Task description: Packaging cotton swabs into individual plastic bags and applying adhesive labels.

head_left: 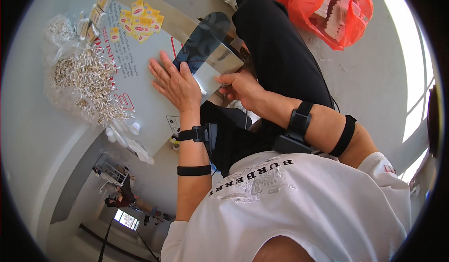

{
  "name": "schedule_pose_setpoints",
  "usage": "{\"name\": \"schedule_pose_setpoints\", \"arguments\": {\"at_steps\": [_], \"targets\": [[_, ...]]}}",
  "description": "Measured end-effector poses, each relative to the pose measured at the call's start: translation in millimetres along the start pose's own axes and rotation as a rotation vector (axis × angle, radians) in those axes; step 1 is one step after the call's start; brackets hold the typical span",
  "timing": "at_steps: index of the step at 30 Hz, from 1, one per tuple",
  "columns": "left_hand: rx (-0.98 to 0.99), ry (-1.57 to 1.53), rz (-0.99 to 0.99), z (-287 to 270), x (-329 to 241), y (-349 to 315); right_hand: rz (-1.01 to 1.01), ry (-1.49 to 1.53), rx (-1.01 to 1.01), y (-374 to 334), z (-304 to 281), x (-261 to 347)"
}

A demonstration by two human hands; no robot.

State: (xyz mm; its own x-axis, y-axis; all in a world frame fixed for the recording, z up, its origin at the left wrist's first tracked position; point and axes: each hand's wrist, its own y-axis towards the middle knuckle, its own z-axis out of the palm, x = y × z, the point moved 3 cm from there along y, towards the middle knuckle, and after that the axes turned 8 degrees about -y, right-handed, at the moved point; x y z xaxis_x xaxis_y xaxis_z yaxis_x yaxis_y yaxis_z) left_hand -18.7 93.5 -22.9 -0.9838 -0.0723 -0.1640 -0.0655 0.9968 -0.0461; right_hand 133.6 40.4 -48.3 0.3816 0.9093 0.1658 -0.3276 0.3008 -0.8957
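My left hand [180, 86] lies with its fingers spread at the near edge of the table [145, 89]. Its thumb meets a shiny dark panel with a rounded end [206, 40]. Beside the panel, a pale glossy strip [220, 63] runs along the table edge; I cannot tell what it is. My right hand [243, 90] is at that edge, thumb and fingers drawn together; what they hold, if anything, is hidden. Left of my left hand lies a loose heap of cotton swabs [89, 82], partly on clear plastic. Several small yellow printed cards [141, 21] lie overlapping beyond it.
Packed swab bundles [97, 15] lie toward the far left, near a clear bag [60, 29]. A red plastic bag [343, 14] of white stacked pieces stands on the floor at far right. My bent leg [276, 51] flanks the table. Another person [122, 199] is in the background.
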Motion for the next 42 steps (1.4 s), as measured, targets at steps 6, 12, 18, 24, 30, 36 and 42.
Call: {"name": "schedule_pose_setpoints", "arguments": {"at_steps": [6,12,18,24,30,36,42], "targets": [[-0.047,0.003,-0.011,-4,1,-3,0.006,0.025,-0.01,3,4,-1],[-0.147,-0.337,0.132,-34,17,-7,-0.01,0.068,0.043,10,11,-7],[0.329,-0.449,0.148,-63,1,-16,-0.032,0.021,-0.004,10,6,-4],[0.41,-0.326,0.134,-64,-15,-10,-0.074,0.051,-0.002,10,8,-3],[0.453,-0.494,0.148,-61,4,-15,-0.039,-0.002,0.032,9,9,-1],[0.294,-0.799,0.056,-81,-5,-27,-0.015,-0.04,0.026,5,6,2],[0.168,-0.809,0.242,-100,-25,-29,-0.016,-0.053,0.009,4,7,3]]}}
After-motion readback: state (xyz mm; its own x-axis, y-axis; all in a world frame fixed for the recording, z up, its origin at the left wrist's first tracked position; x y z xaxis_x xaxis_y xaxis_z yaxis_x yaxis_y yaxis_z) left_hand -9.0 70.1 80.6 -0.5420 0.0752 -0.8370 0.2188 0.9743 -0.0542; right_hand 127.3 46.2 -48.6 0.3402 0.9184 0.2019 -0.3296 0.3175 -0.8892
